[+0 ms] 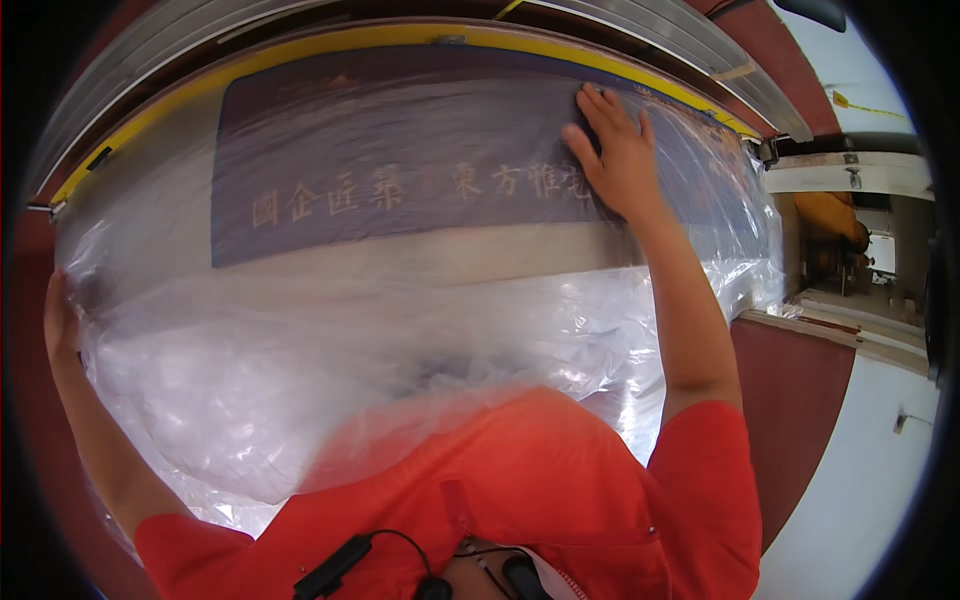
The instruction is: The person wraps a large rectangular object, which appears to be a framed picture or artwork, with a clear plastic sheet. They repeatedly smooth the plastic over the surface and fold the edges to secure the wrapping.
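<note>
A large sheet of clear plastic film (330, 370) spreads in front of me, wrinkled and bunched toward my body. Beneath it lies a dark blue-grey panel (400, 130) with a row of light characters, set on a paler surface. My right hand (618, 155) rests on the film over the panel's upper right part, fingers spread and nothing held. At the far left, my left hand (62, 315) is at the film's side edge. Its fingers are partly hidden there, so their grip does not show.
A yellow strip (350, 37) runs along the far edge, with grey metal rails (640, 25) beyond it. Dark red surface (790, 400) shows on both sides. At right are a white wall (850, 470) and an opening with an orange-yellow object (832, 222) inside.
</note>
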`<state>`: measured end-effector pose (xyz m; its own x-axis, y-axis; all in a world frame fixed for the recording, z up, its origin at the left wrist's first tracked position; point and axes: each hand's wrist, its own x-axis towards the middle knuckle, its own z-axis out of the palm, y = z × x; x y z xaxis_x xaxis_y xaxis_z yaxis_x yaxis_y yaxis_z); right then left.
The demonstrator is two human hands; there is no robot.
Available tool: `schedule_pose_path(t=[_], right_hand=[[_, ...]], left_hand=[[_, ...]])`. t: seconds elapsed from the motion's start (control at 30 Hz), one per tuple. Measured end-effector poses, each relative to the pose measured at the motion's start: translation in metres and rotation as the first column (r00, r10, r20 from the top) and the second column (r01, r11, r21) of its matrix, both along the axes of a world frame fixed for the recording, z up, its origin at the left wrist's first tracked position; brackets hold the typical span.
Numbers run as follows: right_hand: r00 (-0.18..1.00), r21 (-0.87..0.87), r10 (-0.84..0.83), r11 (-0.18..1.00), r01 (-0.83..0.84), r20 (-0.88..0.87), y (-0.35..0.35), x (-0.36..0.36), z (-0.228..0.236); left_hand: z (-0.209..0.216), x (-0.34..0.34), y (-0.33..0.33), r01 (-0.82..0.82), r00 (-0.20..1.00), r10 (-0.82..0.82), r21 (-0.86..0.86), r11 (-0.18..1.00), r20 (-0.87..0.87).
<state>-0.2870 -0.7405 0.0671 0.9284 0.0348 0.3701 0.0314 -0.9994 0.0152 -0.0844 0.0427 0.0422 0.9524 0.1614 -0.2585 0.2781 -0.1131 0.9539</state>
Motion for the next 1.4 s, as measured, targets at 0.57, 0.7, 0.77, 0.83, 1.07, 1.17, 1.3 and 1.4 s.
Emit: schedule_pose_path(t=[0.57, 0.7, 0.77, 0.83, 1.07, 1.17, 1.3, 1.4], right_hand=[[0.988, 0.931, -0.111, 0.338, 0.135, -0.103, -0.018, 0.001, 0.033], [0.907, 0.577, -0.418, 0.752, 0.317, 0.046, -0.097, 0.006, 0.006], [0.855, 0.538, -0.501, 0.762, 0.361, 0.136, -0.132, 0.031, 0.010], [0.790, 0.666, -0.607, 0.626, 0.406, 0.088, -0.159, 0.049, 0.011], [0.682, 0.678, -0.731, 0.497, 0.541, -0.009, -0.139, 0.054, -0.008], [0.647, 0.678, -0.762, 0.495, 0.543, 0.039, -0.130, 0.055, -0.011], [0.600, 0.668, -0.798, 0.479, 0.570, 0.061, -0.146, 0.055, -0.023], [0.612, 0.675, -0.791, 0.457, 0.580, 0.009, -0.162, 0.050, -0.029]], left_hand=[[0.050, -0.026, -0.043, -0.379, 0.822, 0.037, 0.497, 0.781, 0.568], [-0.006, 0.061, -0.154, -0.243, 0.845, -0.126, 0.583, 0.776, 0.520], [-0.005, 0.101, -0.178, -0.211, 0.910, -0.046, 0.556, 0.804, 0.412], [-0.007, 0.125, -0.217, -0.192, 0.964, 0.089, 0.424, 0.885, 0.251], [-0.046, 0.148, -0.179, -0.197, 0.961, -0.098, 0.887, 0.418, 0.259], [-0.039, 0.151, -0.156, -0.125, 0.972, -0.151, 0.945, 0.303, 0.178], [-0.040, 0.143, -0.167, -0.192, 0.922, -0.329, 0.979, 0.070, 0.204], [-0.039, 0.135, -0.183, -0.237, 0.880, -0.436, 0.970, -0.054, 0.191]])
